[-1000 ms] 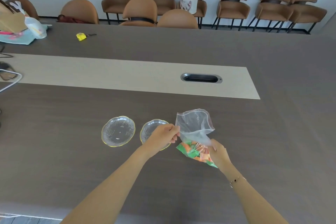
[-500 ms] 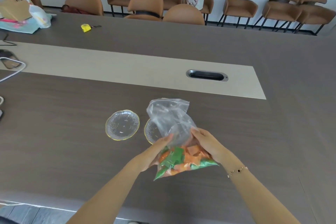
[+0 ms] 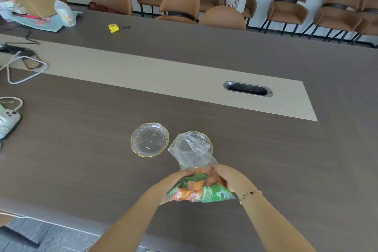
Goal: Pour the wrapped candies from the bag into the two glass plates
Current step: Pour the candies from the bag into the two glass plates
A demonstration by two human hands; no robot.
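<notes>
A clear plastic bag (image 3: 192,155) of orange and green wrapped candies (image 3: 196,189) is held above the table, tipped forward, its open mouth over the right glass plate (image 3: 201,136). The candies sit bunched at the bag's near end. My left hand (image 3: 173,184) grips the bag's left side and my right hand (image 3: 229,178) grips its right side. The left glass plate (image 3: 149,139) has a yellow rim, holds nothing, and lies just left of the bag. Most of the right plate shows only through the bag's film.
A metal cable slot (image 3: 248,89) sits in the table's light strip beyond the plates. A phone (image 3: 8,122) and white cords (image 3: 24,71) lie at the left edge. A yellow tape measure (image 3: 113,28) and bags (image 3: 41,12) are far left; chairs (image 3: 180,4) line the far side.
Both hands shifted from the bag's mouth to its candy-filled end and lifted it. The bag has tipped forward, its open mouth now lower over the right plate.
</notes>
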